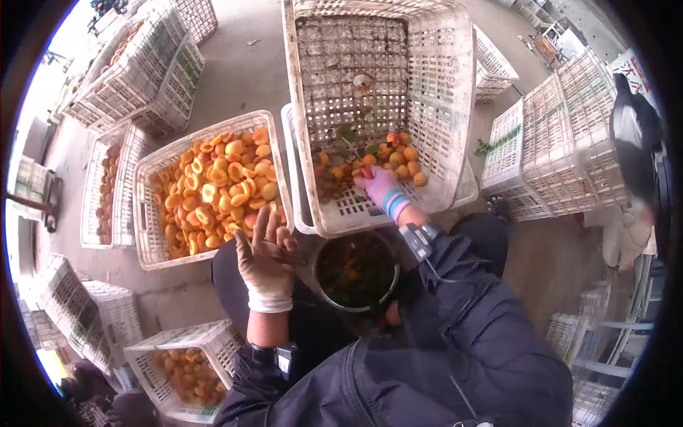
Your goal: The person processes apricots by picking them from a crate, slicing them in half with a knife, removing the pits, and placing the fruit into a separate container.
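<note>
My left hand (267,262), in a pale, stained glove with a white cuff, is raised palm up beside the crate of halved apricots (226,178). Its fingers are apart and nothing shows in them. My right hand (380,186), in a pink and purple glove with a striped cuff, reaches into a tilted white crate (441,107). Its fingers close around something small and red, too little of which shows to name. Whole apricots (405,160) and some leaves (346,134) lie by that hand, at the crate's lower side.
A round bucket (357,272) with dark, leafy contents stands between my knees. Another crate of apricots (188,373) sits at lower left, and a narrow crate (108,188) at far left. Stacked white crates (548,142) stand at right, others (153,67) at upper left.
</note>
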Demonstrator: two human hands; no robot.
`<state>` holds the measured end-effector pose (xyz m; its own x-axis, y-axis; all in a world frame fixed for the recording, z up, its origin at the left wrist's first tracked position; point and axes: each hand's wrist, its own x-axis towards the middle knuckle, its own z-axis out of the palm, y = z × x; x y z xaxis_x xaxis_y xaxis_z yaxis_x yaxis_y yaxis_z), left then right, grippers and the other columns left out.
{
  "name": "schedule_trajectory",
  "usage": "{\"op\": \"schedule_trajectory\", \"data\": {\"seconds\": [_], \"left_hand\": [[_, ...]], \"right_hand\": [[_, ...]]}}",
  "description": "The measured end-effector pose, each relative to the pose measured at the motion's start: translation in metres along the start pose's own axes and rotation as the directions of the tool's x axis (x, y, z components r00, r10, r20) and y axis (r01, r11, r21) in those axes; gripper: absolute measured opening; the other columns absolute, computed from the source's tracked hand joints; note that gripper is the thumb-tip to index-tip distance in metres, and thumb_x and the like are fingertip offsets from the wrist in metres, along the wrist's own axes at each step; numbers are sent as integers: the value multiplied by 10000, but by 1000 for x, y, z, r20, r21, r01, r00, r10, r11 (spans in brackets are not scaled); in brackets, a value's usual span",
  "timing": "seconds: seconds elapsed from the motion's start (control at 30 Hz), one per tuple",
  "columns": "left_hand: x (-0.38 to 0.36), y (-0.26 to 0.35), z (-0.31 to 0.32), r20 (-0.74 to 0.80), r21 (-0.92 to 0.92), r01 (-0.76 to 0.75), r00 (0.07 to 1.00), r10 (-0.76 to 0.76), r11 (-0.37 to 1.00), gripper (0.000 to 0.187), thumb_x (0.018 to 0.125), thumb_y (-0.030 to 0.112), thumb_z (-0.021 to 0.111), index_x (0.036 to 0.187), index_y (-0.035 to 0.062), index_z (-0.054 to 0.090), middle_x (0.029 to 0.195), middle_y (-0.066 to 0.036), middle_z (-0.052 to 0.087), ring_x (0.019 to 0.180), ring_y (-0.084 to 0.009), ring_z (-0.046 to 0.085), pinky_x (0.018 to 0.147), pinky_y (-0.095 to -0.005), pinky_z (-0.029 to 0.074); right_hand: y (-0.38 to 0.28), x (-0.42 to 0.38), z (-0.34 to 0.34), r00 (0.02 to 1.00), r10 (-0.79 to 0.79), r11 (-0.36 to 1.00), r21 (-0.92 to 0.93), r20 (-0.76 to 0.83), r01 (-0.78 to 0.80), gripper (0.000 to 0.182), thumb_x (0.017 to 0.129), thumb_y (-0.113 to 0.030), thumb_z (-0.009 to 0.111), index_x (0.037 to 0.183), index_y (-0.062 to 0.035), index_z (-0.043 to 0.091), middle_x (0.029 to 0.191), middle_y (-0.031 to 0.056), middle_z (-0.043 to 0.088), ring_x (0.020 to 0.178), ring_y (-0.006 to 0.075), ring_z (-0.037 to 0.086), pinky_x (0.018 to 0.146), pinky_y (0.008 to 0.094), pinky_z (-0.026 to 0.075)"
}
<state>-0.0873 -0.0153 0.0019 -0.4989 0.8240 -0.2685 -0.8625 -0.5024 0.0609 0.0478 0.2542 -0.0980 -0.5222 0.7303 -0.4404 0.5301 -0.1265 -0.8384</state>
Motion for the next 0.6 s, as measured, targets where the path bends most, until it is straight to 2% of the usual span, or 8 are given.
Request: {"op": "schedule_trajectory", "data": {"seconds": [0.07,0.2,0.23,0.33,0.37,0.4,0.5,0.6], "left_hand": [[2,-3,5,-12,195,-15,1000,18,981,586,915,482,514,1307,47,476,1146,-88,605,844,-191,588,743,-322,495],[2,-7,8,-131,258,17,991,18,966,512,947,450,467,1264,52,516,1022,-74,641,800,-179,571,682,-293,467],[3,-7,3,-96,293,13,995,16,956,498,947,438,473,1252,48,524,1026,-79,640,812,-181,570,687,-291,468],[4,-12,1,-129,368,25,991,24,929,522,936,431,498,1276,35,486,1016,-83,617,804,-185,565,711,-303,452],[4,-14,0,-153,435,24,987,48,900,561,925,431,521,1307,27,450,1005,-83,594,783,-185,560,712,-305,438],[3,-15,3,-166,438,52,986,25,897,567,917,435,537,1302,28,446,992,-82,588,790,-189,562,716,-303,438],[7,-18,-5,-103,495,73,994,-25,866,551,913,405,566,1284,19,433,963,-78,593,789,-172,570,693,-287,441],[7,-19,-5,-100,447,93,994,-54,890,523,917,380,575,1267,15,441,963,-76,598,779,-156,578,687,-272,450]], "right_hand": [[10,46,17,999,-31,983,-184,-16,28,352,791,-192,647,1097,-20,610,969,164,671,803,287,650,748,353,507],[4,79,29,961,-236,846,-455,146,277,343,751,-173,611,1049,-4,602,1023,214,635,961,366,602,837,380,477],[1,82,31,968,-176,771,-585,181,250,351,736,-178,621,1036,3,588,1038,223,624,986,381,588,847,386,470],[12,89,25,931,-273,748,-556,240,363,464,722,-225,670,1100,21,564,1064,236,617,1013,394,581,868,393,469],[15,92,21,931,-245,754,-550,270,358,581,708,-266,728,1178,21,543,1123,231,608,1053,377,577,892,379,470],[-6,83,17,952,-51,753,-614,302,235,686,677,-287,786,1231,18,521,1187,225,586,1092,355,568,916,365,465],[-5,79,14,944,-159,761,-573,288,303,568,671,-280,768,1098,27,553,1022,233,627,993,348,602,835,369,478],[2,75,20,951,-165,795,-535,261,284,660,667,-260,784,1193,10,491,1112,222,593,1020,314,587,836,352,473]]}}
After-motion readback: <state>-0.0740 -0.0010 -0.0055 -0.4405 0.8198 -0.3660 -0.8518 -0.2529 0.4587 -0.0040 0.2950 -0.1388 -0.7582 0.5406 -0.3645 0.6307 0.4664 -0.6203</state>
